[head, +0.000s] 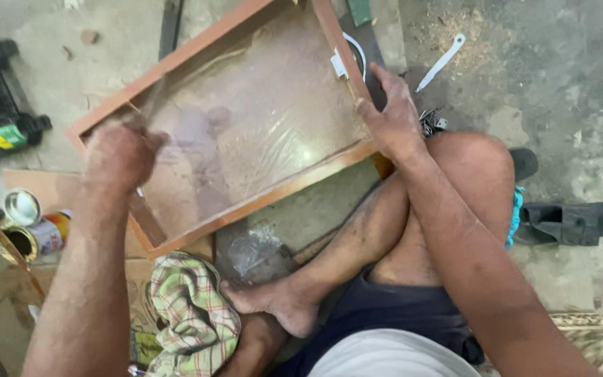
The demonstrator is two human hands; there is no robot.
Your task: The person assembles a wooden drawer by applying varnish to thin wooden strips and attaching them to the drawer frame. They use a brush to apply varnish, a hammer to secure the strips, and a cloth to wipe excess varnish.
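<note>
1. Head view: I see the wooden frame [246, 202] with its clear panel lying on the floor [567, 91], against the knee.
2. Left hand [118, 155] is blurred over the near-left corner; fingers look closed, contents I can't tell.
3. Right hand [392, 115]: fingers grip the right rail.
4. Open tin can [33, 237] and checked cloth [190, 314] sit near left.

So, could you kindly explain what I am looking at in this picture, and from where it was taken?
There is one picture, from a camera worn on a person's head, looking down at their own bare hands and crossed legs as they sit on a concrete floor. The right hand grips the edge of a wooden frame with a clear panel. The left hand is blurred over the frame's near corner; whether it holds anything cannot be told. Nearby lie an open tin can, a checked cloth and a black sandal.
</note>
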